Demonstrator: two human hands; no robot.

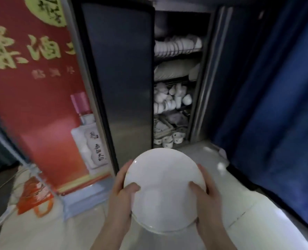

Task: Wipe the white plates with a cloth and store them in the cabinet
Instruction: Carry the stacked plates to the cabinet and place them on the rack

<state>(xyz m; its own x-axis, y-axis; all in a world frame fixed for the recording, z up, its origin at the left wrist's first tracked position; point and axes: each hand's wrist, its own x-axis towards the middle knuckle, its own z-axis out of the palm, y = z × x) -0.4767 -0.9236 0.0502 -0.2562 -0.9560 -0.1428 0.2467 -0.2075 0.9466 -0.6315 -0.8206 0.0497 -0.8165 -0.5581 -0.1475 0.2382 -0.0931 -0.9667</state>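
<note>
I hold a stack of white plates [164, 188] in front of me, low in the view. My left hand [121, 193] grips the stack's left rim, thumb on top. My right hand [206, 197] grips the right rim the same way. Ahead stands a tall steel cabinet [202, 98] with its door [120, 73] swung open to the left. Its shelves hold white plates [176, 46], bowls [173, 71], cups [171, 98] and small dishes. No cloth is in view.
A red banner [32, 91] with a bottle picture stands left of the cabinet. An orange bag [35, 195] lies on the pale floor at lower left. A dark blue curtain [276, 105] hangs along the right side.
</note>
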